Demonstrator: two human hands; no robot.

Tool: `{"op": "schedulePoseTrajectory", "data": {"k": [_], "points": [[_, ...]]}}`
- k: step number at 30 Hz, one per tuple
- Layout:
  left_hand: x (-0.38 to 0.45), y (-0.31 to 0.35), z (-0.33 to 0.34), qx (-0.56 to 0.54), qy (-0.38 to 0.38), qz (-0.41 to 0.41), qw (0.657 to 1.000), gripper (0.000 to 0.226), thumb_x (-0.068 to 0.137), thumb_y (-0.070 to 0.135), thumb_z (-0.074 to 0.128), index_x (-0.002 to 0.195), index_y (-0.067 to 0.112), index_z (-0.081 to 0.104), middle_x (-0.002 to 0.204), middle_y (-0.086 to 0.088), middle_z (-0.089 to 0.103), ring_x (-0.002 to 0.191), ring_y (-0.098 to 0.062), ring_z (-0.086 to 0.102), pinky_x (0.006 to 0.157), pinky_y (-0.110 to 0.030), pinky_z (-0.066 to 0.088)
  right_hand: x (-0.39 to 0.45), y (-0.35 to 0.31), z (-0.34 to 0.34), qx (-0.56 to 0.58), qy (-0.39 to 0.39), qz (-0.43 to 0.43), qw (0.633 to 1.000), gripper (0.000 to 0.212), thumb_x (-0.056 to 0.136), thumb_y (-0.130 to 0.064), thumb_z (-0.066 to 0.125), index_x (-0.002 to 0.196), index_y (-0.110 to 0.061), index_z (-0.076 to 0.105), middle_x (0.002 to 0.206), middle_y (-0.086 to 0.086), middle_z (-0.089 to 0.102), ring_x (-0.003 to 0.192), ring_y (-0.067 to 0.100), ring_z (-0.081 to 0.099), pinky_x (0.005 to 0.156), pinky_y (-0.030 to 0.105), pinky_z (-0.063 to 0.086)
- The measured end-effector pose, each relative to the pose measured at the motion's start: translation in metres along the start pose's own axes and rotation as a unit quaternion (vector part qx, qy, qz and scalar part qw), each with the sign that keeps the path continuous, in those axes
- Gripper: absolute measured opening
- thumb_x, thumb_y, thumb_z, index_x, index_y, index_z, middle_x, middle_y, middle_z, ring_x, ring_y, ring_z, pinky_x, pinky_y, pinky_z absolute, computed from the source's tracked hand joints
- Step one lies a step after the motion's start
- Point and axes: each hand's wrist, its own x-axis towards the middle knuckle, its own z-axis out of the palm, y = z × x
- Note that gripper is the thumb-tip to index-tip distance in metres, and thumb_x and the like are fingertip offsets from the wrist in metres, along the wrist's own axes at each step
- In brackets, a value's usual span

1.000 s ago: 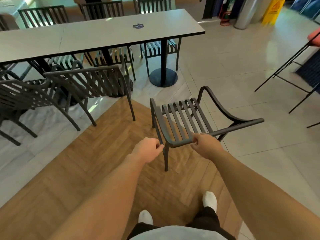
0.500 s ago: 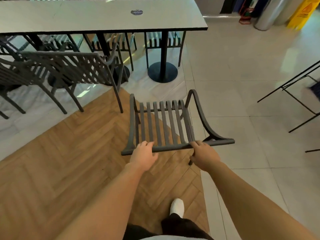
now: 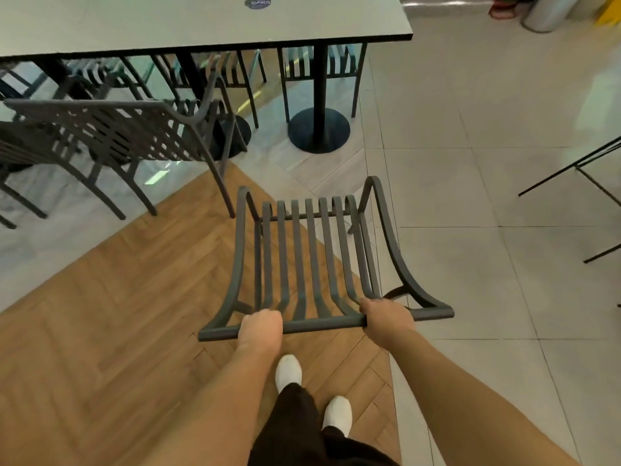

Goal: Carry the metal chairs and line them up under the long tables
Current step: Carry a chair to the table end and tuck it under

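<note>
Both hands wrapped over the top rail of a dark metal chair (image 3: pixel 312 257), seen from behind and above. Left hand (image 3: pixel 260 329) at about 7 o'clock of the chair, fingers curled shut round the rail toward its left end. Right hand (image 3: pixel 386 314) at about 5 o'clock, fingers likewise closed on the rail, short of the right armrest curve. Seat slats running away toward 12 o'clock, armrests sweeping up on either side. Whether the chair legs touch the floor: cannot tell, hidden beneath the seat.

Chair straddling the edge between the wooden herringbone floor (image 3: pixel 100 331) on the left and pale tiles (image 3: pixel 487 264) on the right. Long table (image 3: pixel 201 25) at 12 o'clock, well apart from the held chair, with a round black pedestal base (image 3: pixel 319 131) under its right end. A small round sticker (image 3: pixel 257 2) near the table's far edge. Another slatted chair (image 3: pixel 111 132) at 10 o'clock, its back turned this way, tucked close to the table edge; more chairs (image 3: pixel 322 62) visible beyond, on the table's far side. Thin black frame legs (image 3: pixel 578 169) at 3 o'clock. Two white shoes (image 3: pixel 288 369) and dark trousers at 6 o'clock, just behind the rail.
</note>
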Motion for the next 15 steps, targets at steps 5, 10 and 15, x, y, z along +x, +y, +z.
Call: {"op": "schedulePoseTrajectory", "data": {"k": [5, 10, 15], "points": [[0.014, 0.001, -0.013, 0.031, 0.003, 0.003, 1.0, 0.022, 0.104, 0.012, 0.054, 0.122, 0.019, 0.065, 0.119, -0.002, 0.068, 0.113, -0.024, 0.065, 0.1, -0.04, 0.046, 0.023, 0.0, -0.011, -0.068, -0.025, -0.001, 0.997, 0.017, 0.1, -0.024, 0.054, 0.11, -0.02, 0.067, 0.102, 0.001, 0.071, 0.094, 0.02, 0.07, 0.083, 0.035, 0.059], [0.052, -0.01, -0.046, 0.043, 0.005, 0.008, 0.999, 0.023, 0.104, 0.012, 0.055, 0.124, 0.017, 0.064, 0.12, -0.004, 0.069, 0.114, -0.024, 0.066, 0.103, -0.04, 0.046, 0.058, -0.007, -0.042, -0.066, -0.017, -0.003, 0.998, 0.017, 0.102, -0.024, 0.053, 0.111, -0.021, 0.067, 0.102, -0.001, 0.071, 0.094, 0.019, 0.07, 0.083, 0.033, 0.058], [0.111, -0.027, -0.088, 0.038, 0.006, 0.019, 0.999, 0.024, 0.104, 0.011, 0.056, 0.126, 0.018, 0.063, 0.12, -0.004, 0.069, 0.114, -0.024, 0.066, 0.101, -0.039, 0.047, 0.11, -0.016, -0.088, -0.056, -0.018, 0.009, 0.998, 0.016, 0.103, -0.023, 0.055, 0.112, -0.02, 0.068, 0.105, -0.001, 0.07, 0.096, 0.017, 0.069, 0.087, 0.031, 0.056]]}}
